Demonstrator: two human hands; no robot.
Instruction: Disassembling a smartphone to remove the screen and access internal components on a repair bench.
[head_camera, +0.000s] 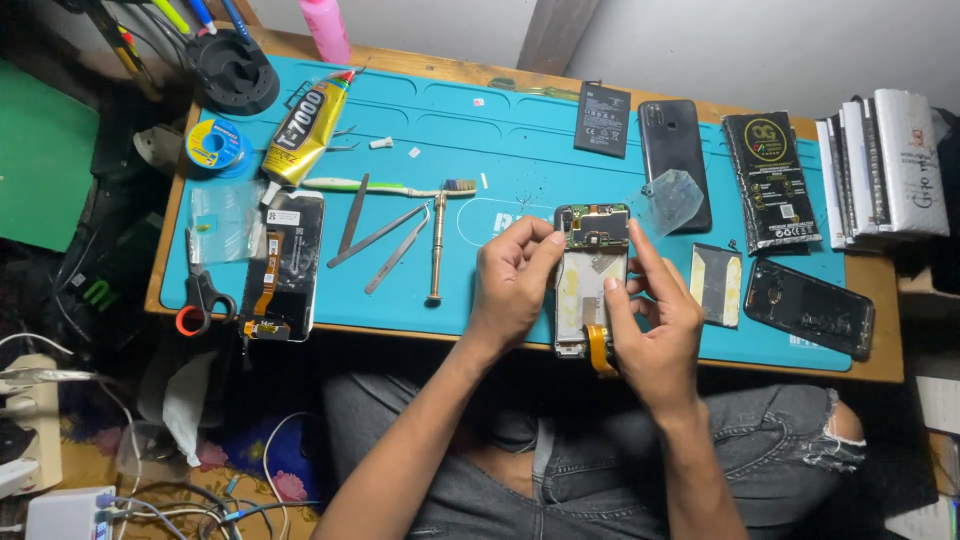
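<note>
Holding an opened phone frame (590, 280) upright over the near edge of the blue mat (500, 150) on the tabletop. Left hand (515, 280) grip pinched on the frame's left edge; right hand (655, 325) grip closed on the right edge — thumb pressed on the pale inner plate. Orange flex cable (600, 350) hanging at the frame's lower end. Left of the frame: brass screwdriver (437, 245), tweezers (385, 240), glue tube (305, 125). Right of the frame — black back cover (670, 150), second dark phone (810, 305).
</note>
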